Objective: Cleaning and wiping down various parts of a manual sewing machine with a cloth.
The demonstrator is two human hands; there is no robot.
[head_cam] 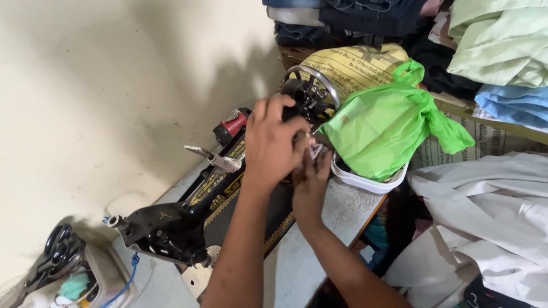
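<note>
Forearms: both are seen rising from the lower edge toward the machine's right end.
Left hand [273, 145]: laid palm-down over the sewing machine [194, 219] near its handwheel [311, 91]; fingers curled loosely, grip not discernible.
Right hand [311, 179]: raised just under the left; fingertips pinched on a small pale scrap [315, 151].
Sewing machine: black with gold trim, set on a grey table [337, 217].
Tub [368, 182]: white, beside the handwheel, filled by a green bag [382, 125].
Scissors [54, 254]: black, at the far left.
Cloth [491, 211]: white, heaped at the right.
</note>
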